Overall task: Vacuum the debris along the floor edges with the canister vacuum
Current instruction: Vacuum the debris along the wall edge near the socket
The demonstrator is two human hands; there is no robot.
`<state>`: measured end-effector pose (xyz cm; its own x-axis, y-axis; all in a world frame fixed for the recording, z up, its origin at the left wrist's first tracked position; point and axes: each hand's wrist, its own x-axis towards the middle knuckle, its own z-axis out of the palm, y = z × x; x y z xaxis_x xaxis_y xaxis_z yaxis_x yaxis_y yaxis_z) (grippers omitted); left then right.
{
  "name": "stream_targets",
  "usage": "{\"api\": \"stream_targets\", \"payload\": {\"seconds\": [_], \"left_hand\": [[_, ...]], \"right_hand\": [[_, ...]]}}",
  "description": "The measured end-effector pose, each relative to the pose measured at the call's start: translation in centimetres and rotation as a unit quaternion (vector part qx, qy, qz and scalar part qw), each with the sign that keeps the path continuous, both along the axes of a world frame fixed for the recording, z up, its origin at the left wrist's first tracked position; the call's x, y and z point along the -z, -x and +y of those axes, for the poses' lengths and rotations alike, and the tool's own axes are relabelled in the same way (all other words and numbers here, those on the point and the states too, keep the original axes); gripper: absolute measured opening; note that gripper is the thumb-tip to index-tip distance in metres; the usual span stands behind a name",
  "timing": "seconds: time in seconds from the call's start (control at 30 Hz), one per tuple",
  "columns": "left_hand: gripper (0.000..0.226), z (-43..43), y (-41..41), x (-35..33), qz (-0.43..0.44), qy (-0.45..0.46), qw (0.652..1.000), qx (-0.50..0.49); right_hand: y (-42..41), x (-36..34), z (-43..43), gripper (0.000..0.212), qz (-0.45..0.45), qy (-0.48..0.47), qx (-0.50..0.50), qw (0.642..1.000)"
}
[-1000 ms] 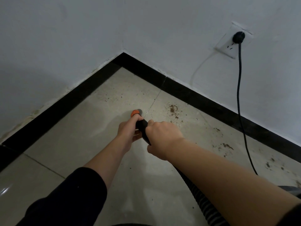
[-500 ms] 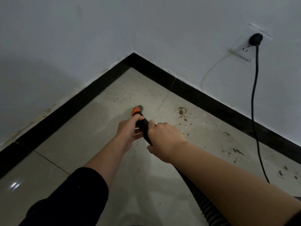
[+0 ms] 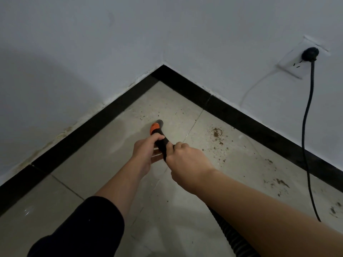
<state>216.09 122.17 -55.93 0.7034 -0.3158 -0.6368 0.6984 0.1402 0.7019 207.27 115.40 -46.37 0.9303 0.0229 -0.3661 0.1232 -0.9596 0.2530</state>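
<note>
One nozzle (image 3: 156, 127) between baseboard (image 3: 92, 127) and debris (image 3: 217, 133)

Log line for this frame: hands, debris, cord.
left hand: grips vacuum nozzle | right hand: grips it further back | debris: brown patch right of nozzle | power cord: plugged into wall socket

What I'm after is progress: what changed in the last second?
The nozzle slid left, away from the grout seam toward the left baseboard. Left hand and right hand still grip the hose handle; the brown debris patch and wall plug are unchanged.
</note>
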Motion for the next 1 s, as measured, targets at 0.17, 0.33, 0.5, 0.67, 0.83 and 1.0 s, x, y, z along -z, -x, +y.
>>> {"api": "stream_targets", "payload": {"seconds": [0.17,0.33,0.5,0.67,0.83,1.0], "left_hand": [[0.022,1.1,-0.8,-0.2,0.001,0.005,1.000,-0.019],[0.020,2.4,-1.1,-0.3,0.002,-0.001,0.999,-0.037],[0.025,3.5,-1.5,-0.3,0.007,-0.011,0.999,-0.049],[0.027,4.5,-1.9,-0.4,0.009,-0.023,0.998,-0.064],[0.027,4.9,-2.4,-0.4,0.012,-0.025,0.997,-0.075],[0.031,5.1,-3.1,0.0,0.011,-0.020,0.997,-0.080]], "right_hand": [[-1.1,0.0,0.6,0.049,-0.011,-0.016,0.001,1.000],[-1.5,1.0,1.4,0.055,-0.023,-0.033,0.001,0.999],[-1.9,1.5,2.3,0.058,-0.036,-0.039,0.000,0.999],[-2.2,1.7,3.1,0.060,-0.044,-0.043,-0.013,0.998],[-2.8,1.9,3.5,0.060,-0.049,-0.046,-0.014,0.998],[-3.5,2.4,3.1,0.062,-0.042,-0.060,-0.001,0.997]]}}
